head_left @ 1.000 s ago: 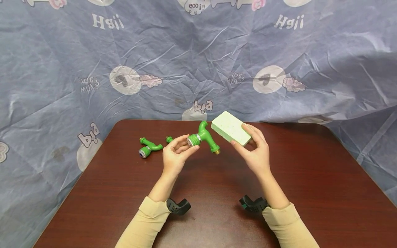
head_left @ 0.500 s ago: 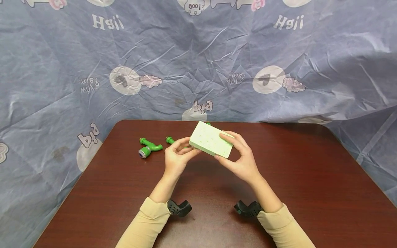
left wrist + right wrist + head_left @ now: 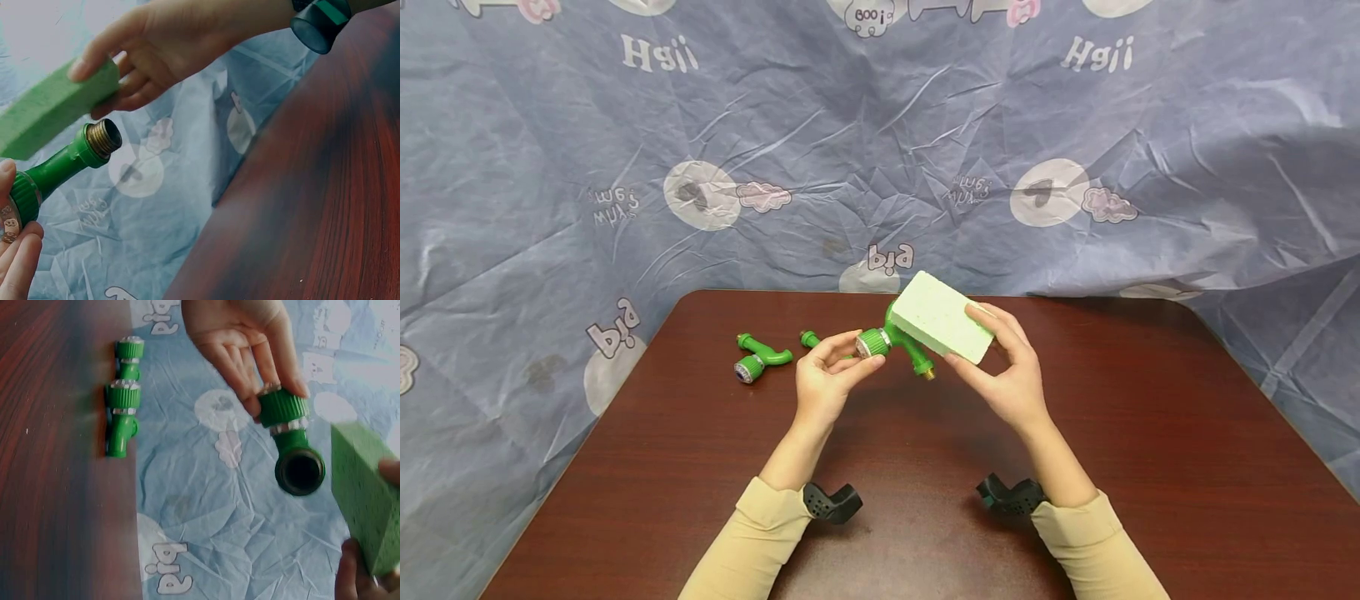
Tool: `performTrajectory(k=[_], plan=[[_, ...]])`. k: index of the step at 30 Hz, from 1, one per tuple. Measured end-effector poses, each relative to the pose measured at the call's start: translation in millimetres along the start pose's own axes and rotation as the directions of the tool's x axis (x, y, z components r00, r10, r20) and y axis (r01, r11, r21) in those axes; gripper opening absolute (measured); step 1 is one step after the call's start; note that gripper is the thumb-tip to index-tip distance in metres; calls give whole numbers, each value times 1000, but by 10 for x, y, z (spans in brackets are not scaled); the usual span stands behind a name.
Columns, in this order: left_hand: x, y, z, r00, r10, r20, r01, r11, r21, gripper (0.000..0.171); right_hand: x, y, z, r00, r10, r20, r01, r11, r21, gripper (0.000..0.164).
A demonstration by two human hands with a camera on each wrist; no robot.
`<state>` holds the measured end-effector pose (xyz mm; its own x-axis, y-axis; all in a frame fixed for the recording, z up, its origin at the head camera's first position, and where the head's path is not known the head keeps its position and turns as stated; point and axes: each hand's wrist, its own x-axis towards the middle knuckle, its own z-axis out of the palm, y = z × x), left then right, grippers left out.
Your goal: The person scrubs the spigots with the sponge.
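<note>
My left hand [image 3: 823, 379] pinches a green tap [image 3: 874, 342] by its ribbed knob, holding it up over the table. The tap's brass threaded inlet [image 3: 105, 139] points toward the right wrist's side in the left wrist view. In my right hand [image 3: 1011, 375] is a pale green sponge [image 3: 942, 315], a thick block gripped at its right end between thumb and fingers. From the head view the sponge overlaps the tap's spout and part of its body. The right wrist view shows the sponge [image 3: 365, 494] beside the tap's open threaded end [image 3: 301, 472].
Two more green taps lie on the dark wooden table [image 3: 1112, 433]: one at the left [image 3: 760, 358], another [image 3: 809, 338] partly hidden behind my left hand. A printed blue-grey cloth [image 3: 850, 125] hangs behind the table's far edge. Black camera mounts [image 3: 833, 503] sit on both wrists.
The sponge moved left across the front of the tap, covering most of it, then back up and right, uncovering the knob and inlet. My left hand stayed nearly still.
</note>
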<state>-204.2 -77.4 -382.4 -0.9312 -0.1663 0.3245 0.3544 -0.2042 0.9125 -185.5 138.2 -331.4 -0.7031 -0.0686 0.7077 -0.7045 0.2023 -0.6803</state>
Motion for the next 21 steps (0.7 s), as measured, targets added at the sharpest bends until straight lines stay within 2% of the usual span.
performTrajectory(k=[4, 6, 8, 12, 15, 17, 21], plan=[[-1, 17, 0, 1000, 25, -2, -25, 999, -27, 44, -20, -30, 16, 989, -35, 140, 36, 999, -6, 56], [-2, 33, -2, 999, 34, -4, -35, 998, -55, 43, -25, -30, 21, 986, -32, 165, 37, 999, -26, 56], [5, 42, -13, 999, 38, -13, -38, 997, -73, 43, -22, -15, 23, 989, -20, 147, 27, 998, -50, 56], [15, 50, -38, 999, 30, -27, -32, 995, -91, 42, -4, 28, -9, 1000, 19, 24, -17, 997, -73, 56], [17, 56, -48, 999, 24, -35, -27, 995, -97, 43, 7, 43, -34, 999, 23, -47, -25, 999, -45, 56], [20, 52, -50, 999, 23, -34, -26, 995, -97, 42, 7, 42, -37, 999, 9, -39, -10, 1000, -20, 56], [27, 49, -52, 999, 36, -31, -39, 993, -107, 42, -3, 0, -2, 997, -35, 63, 37, 999, -31, 56]])
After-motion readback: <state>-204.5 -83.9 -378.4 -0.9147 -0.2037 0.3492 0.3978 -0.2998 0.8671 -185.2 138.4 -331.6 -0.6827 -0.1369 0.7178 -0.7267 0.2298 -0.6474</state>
